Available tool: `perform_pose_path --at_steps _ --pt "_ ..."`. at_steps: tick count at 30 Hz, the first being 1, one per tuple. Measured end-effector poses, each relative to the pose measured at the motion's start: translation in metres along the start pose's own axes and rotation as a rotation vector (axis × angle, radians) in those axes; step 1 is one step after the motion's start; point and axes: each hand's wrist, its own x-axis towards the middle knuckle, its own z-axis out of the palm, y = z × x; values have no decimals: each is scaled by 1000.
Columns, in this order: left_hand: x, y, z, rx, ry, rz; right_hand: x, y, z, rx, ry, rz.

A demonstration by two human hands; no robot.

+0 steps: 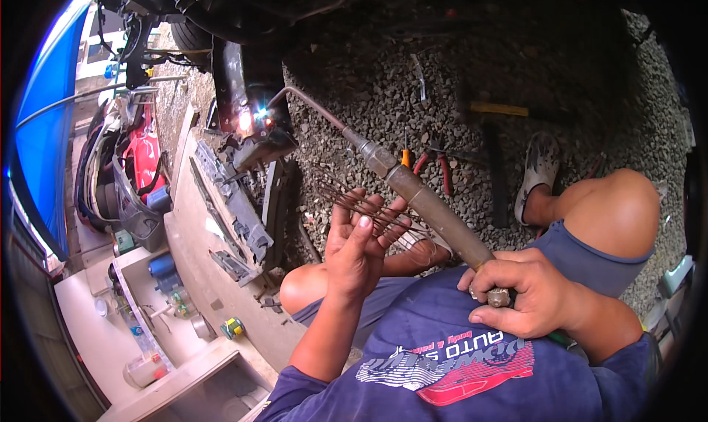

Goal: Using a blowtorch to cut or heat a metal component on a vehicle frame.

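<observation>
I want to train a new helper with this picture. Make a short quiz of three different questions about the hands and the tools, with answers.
1. True or false: the right hand grips the torch at its lower end.
2. What does the left hand hold?
3. Which lies on the gravel beside the torch: A) red-handled pliers, B) a saw, C) a paint brush?

Key: 1. true. 2. a bundle of thin rods. 3. A.

This is an open-air repair yard for vehicles, with gravel ground (560,75) underfoot strewn with pliers (435,168), a screwdriver (405,157) and a hammer (501,109), a red motorbike (136,157) parked aside, and a blue tarp (48,120) overhead.
</observation>
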Motion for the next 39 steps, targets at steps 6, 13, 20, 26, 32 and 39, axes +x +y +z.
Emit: perform_pose_path --at_steps 6,13,20,26,32,39 --pt "0 1 1 -22 -9 15 5 -6 -2 -86 -57 67" --pt "2 2 -1 -20 -6 26 3 -5 -2 -89 -82 62" --pt "3 3 -1 -35 -16 38 4 -6 -2 -62 -76 94" --pt "3 1 -1 -40 -27 42 4 -5 -2 -54 -69 80" --pt "5 2 -1 -35 -18 55 3 -6 -3 -45 -70 73" --pt "5 4 3 3 1 79 4 -3 -3 -48 -62 49"
